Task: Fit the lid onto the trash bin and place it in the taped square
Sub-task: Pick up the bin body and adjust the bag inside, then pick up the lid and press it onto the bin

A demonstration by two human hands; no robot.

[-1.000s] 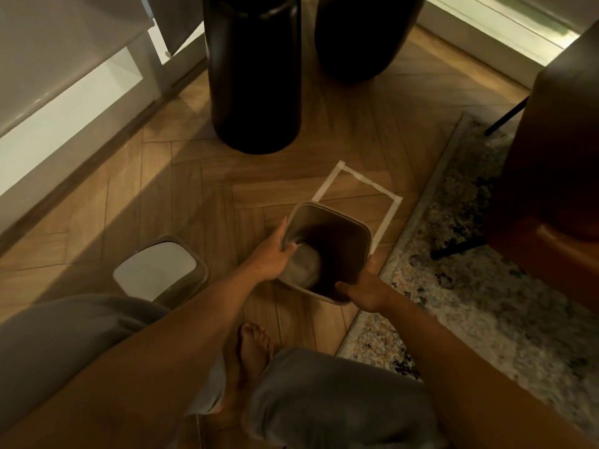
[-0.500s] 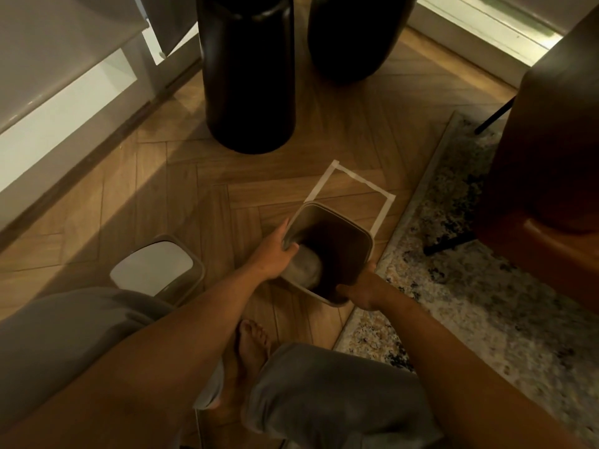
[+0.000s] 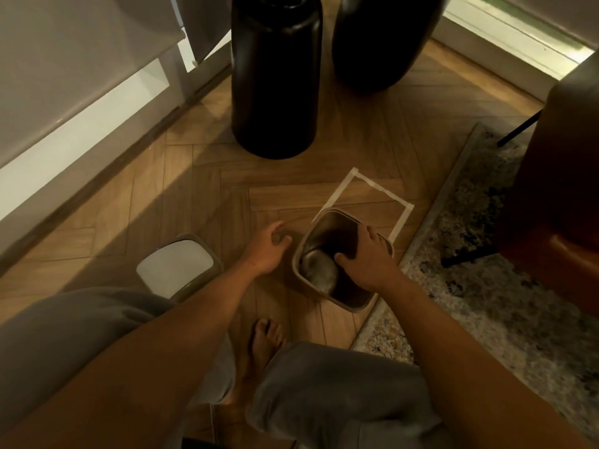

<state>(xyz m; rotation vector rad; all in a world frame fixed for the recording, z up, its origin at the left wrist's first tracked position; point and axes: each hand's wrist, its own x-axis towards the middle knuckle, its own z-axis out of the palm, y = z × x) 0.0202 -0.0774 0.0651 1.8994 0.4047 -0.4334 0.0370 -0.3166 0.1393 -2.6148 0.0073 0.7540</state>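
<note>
A small beige trash bin stands open on the wood floor, its far corner overlapping the near edge of the white taped square. My right hand reaches across the bin's mouth, fingers hooked over its far right rim. My left hand hovers just left of the bin with fingers loosely apart, touching nothing. The lid, beige-framed with a pale flap, lies flat on the floor to the left, beside my knee.
Two tall black vases stand beyond the taped square. A patterned rug borders the bin on the right, with a brown chair on it. A white cabinet runs along the left. My bare foot is below the bin.
My left hand has let go of the bin's left rim and drawn away to the left. My right hand has shifted from the near rim to across the bin's top.
</note>
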